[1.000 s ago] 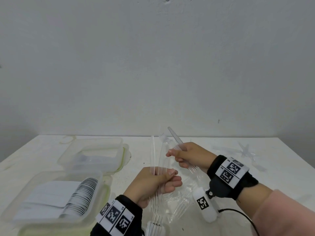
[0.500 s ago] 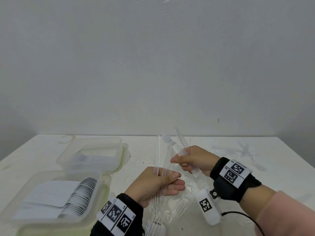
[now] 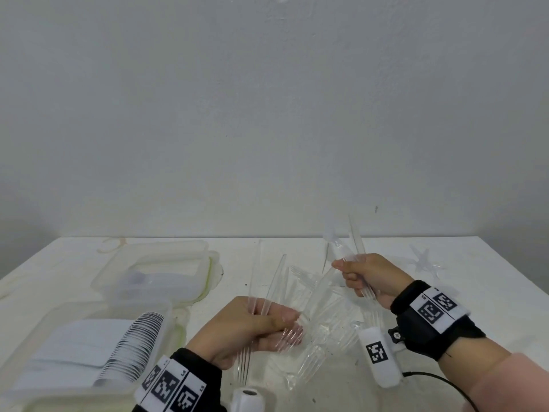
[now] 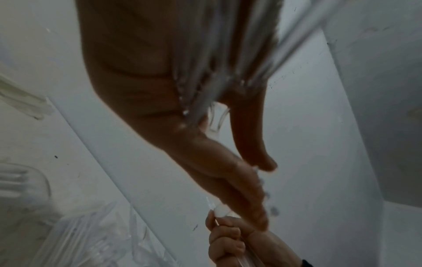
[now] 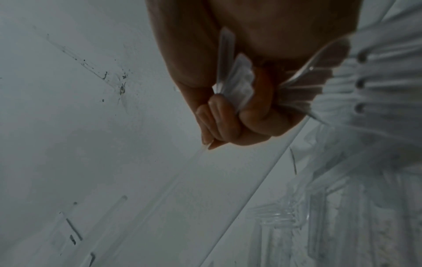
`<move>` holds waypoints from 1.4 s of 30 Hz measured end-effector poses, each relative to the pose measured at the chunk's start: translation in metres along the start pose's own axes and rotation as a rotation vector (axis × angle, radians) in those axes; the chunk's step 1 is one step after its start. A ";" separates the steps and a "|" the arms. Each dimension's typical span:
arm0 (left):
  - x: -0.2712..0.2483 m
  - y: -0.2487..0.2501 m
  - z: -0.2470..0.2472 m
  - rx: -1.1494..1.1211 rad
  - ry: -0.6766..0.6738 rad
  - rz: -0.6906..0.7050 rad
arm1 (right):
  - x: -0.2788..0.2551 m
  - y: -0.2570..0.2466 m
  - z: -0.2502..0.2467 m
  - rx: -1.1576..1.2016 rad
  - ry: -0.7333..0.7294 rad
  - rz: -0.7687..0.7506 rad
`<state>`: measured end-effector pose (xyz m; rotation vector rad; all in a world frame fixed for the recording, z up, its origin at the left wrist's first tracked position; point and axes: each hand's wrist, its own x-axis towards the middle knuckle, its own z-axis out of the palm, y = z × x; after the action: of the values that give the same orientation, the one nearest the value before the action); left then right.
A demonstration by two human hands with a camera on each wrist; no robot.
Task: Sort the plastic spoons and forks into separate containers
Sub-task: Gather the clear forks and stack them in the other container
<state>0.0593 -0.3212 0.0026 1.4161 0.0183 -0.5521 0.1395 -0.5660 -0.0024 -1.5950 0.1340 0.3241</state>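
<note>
My left hand [image 3: 286, 327] grips a bundle of clear plastic forks [image 3: 269, 281], handles up and tines hanging below the palm. The left wrist view shows these forks [image 4: 217, 54] lying across the palm. To the right and slightly higher, my right hand [image 3: 346, 273] is a fist round a few clear plastic utensils [image 3: 355, 236]. One blurred upper end looks rounded. In the right wrist view the fingers [image 5: 228, 119] curl round the handles [image 5: 235, 83], and fork tines [image 5: 338, 90] fan out beside the palm. Between the hands, a pile of clear forks [image 3: 323, 331] lies on the table.
An open plastic container [image 3: 166, 316] at the near left holds a row of stacked white spoons [image 3: 130, 346]. A second translucent container [image 3: 154, 272] stands behind it. A few loose clear utensils [image 3: 421, 260] lie at the far right of the white table [image 3: 475, 292].
My right hand has moved right with its utensils, widening the gap to the left hand. The left hand has stayed almost in place, still gripping its forks.
</note>
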 end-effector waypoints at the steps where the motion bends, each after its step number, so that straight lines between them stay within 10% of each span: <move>1: -0.001 0.000 0.000 0.044 -0.018 -0.004 | -0.001 0.002 0.000 0.008 -0.007 0.010; 18: -0.001 0.013 -0.019 0.265 -0.065 0.005 | -0.024 0.000 -0.010 -0.069 -0.210 0.087; 30: 0.024 0.004 -0.032 -0.336 0.369 0.071 | -0.033 0.015 0.003 0.004 0.063 -0.307; 42: 0.021 0.009 -0.038 -0.533 0.388 0.090 | -0.049 0.005 0.015 -0.319 -0.102 -0.332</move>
<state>0.0925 -0.2928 -0.0025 0.9752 0.3832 -0.1678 0.0892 -0.5570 0.0067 -1.8763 -0.2724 0.1715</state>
